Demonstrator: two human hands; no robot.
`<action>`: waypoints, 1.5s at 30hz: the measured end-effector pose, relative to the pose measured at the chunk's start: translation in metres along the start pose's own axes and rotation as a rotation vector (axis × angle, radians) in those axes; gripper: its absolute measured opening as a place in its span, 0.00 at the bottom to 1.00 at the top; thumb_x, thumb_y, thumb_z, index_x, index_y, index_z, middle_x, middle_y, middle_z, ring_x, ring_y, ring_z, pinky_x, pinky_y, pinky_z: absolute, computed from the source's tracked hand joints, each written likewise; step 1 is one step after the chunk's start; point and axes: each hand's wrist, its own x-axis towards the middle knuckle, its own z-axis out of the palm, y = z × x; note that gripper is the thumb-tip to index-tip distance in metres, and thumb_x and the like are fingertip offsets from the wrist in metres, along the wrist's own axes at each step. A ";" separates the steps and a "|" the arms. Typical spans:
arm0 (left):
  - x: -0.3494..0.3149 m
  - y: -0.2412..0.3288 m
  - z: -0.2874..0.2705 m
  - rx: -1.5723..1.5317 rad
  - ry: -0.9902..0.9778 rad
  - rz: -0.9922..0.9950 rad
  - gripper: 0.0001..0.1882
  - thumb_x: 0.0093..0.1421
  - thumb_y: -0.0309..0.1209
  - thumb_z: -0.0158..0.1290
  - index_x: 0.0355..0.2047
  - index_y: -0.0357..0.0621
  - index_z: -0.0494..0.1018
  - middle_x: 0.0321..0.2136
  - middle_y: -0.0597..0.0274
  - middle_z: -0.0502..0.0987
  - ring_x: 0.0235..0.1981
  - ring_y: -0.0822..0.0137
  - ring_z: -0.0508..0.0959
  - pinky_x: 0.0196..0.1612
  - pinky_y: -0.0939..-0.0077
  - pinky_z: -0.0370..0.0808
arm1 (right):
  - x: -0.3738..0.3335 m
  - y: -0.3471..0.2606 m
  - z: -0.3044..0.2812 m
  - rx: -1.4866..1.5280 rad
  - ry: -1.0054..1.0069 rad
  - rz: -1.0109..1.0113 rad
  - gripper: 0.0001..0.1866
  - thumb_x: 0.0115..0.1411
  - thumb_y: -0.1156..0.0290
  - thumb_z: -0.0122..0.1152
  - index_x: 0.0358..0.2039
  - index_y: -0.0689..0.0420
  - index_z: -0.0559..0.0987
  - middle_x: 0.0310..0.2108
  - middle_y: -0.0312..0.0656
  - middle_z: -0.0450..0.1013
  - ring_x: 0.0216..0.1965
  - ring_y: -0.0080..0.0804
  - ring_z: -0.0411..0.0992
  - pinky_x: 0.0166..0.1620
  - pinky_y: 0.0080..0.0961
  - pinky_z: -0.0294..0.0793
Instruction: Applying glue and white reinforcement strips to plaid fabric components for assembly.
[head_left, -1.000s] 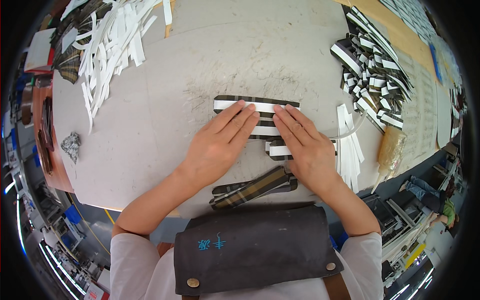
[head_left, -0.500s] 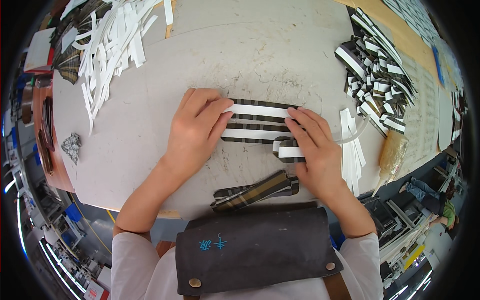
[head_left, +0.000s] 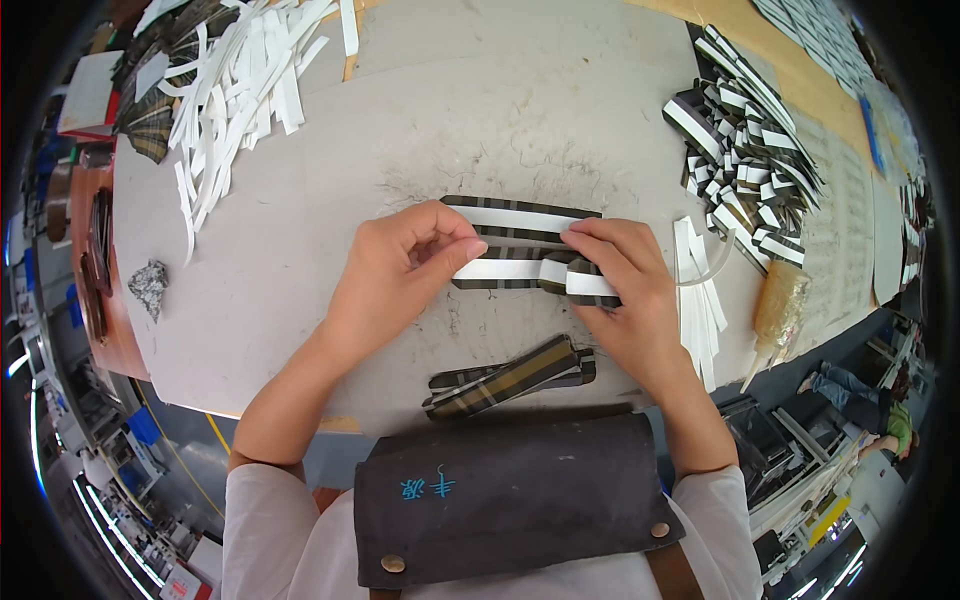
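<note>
Two dark plaid fabric strips, each with a white band along it, lie side by side on the table: a far strip (head_left: 520, 218) and a near strip (head_left: 505, 269). At their left ends is my left hand (head_left: 385, 275), thumb and forefinger pinched together over the near strip; what is between the tips is hidden. My right hand (head_left: 635, 290) rests its fingertips on the far strip's right end. Under those fingers it grips a folded strip (head_left: 590, 283), which overlaps the near strip's right part.
Folded plaid pieces (head_left: 510, 380) lie close to my dark apron (head_left: 510, 500). White strips (head_left: 245, 90) heap at the far left, with more white strips (head_left: 697, 300) right of my hand. A pile of banded plaid pieces (head_left: 745, 150) and an amber bottle (head_left: 778, 310) stand further right.
My left fingers have come off the far strip's end and closed in a pinch by the near strip. The folded strip in my right hand has shifted slightly away from me.
</note>
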 end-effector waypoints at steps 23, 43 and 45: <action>-0.025 0.005 -0.002 -0.040 0.094 0.568 0.13 0.43 0.12 0.53 0.29 0.37 0.79 0.33 0.57 0.78 0.34 0.65 0.77 0.32 0.78 0.74 | -0.014 -0.015 -0.035 0.833 0.101 0.526 0.17 0.50 0.79 0.64 0.42 0.59 0.76 0.34 0.32 0.75 0.29 0.11 0.67 0.26 0.09 0.60; -0.025 -0.020 0.006 0.171 0.374 0.820 0.12 0.42 0.08 0.51 0.26 0.36 0.69 0.38 0.47 0.74 0.38 0.54 0.76 0.35 0.69 0.75 | -0.030 -0.017 -0.016 0.867 0.237 0.532 0.15 0.49 0.84 0.64 0.39 0.63 0.75 0.33 0.33 0.72 0.30 0.13 0.65 0.33 0.11 0.67; -0.026 -0.021 0.005 0.151 0.391 0.836 0.13 0.42 0.08 0.50 0.26 0.37 0.67 0.37 0.46 0.74 0.37 0.54 0.75 0.34 0.69 0.75 | -0.029 -0.018 -0.016 0.840 0.252 0.529 0.15 0.49 0.84 0.64 0.39 0.63 0.75 0.33 0.33 0.72 0.29 0.12 0.65 0.32 0.10 0.66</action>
